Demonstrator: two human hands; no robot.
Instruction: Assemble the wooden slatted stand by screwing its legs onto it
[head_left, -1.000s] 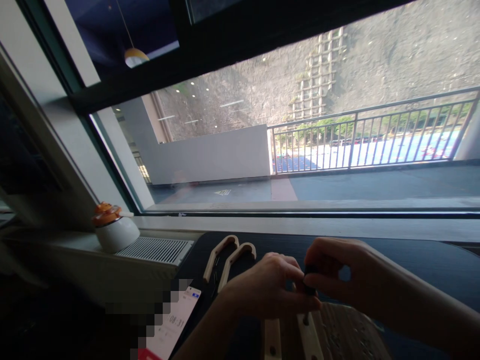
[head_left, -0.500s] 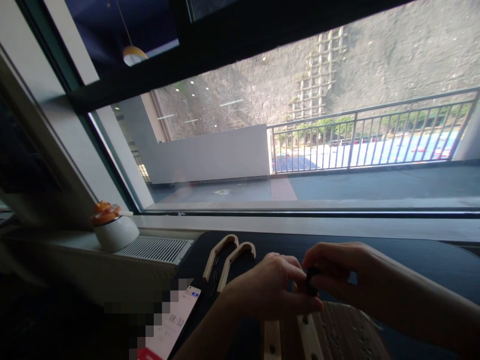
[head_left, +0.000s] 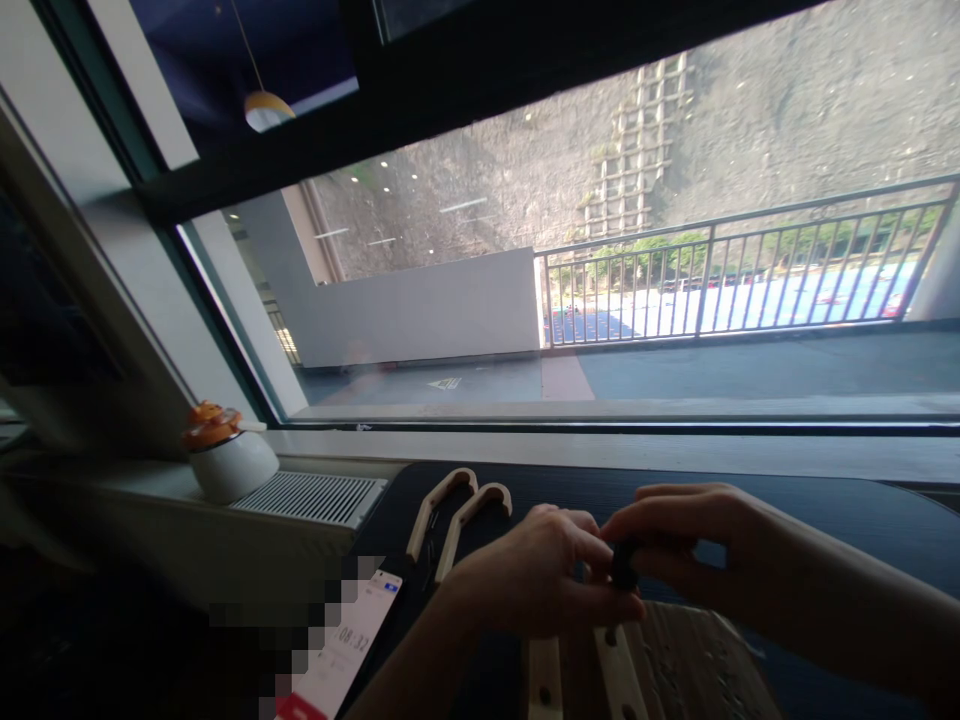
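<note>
Small black part [head_left: 622, 568] mostly hidden by right hand [head_left: 679, 545] (phone [head_left: 354, 645] partly pixelated)

Bright window [head_left: 600, 300] backlight, dim foreground

Curved pieces [head_left: 442, 508]: pale bare wood, sanded smooth, matt.
Flat strips [head_left: 545, 685]: same pale wood, matt, edges clean.
Slatted board [head_left: 690, 665]: darker brown wood with the grain showing, dull finish.
Handle [head_left: 624, 566] pinched in right hand [head_left: 679, 545]: black and matt; plastic or rubber, cannot tell which.
Table [head_left: 825, 505]: dark top with fine lined grain, low sheen.
Phone [head_left: 349, 650]: glossy screen.
Grille [head_left: 307, 497]: white slats, smooth, satin; metal or plastic unclear.
Pot [head_left: 232, 470]: white, smooth, glazed look, ceramic by appearance. Its lid [head_left: 210, 425] is orange and shiny.
Window [head_left: 525, 300]: clear glass with faint reflections of lights.
Railing [head_left: 712, 270] outside: grey painted metal.
Slope [head_left: 787, 100] beyond: rough, grainy stone or concrete.
</note>
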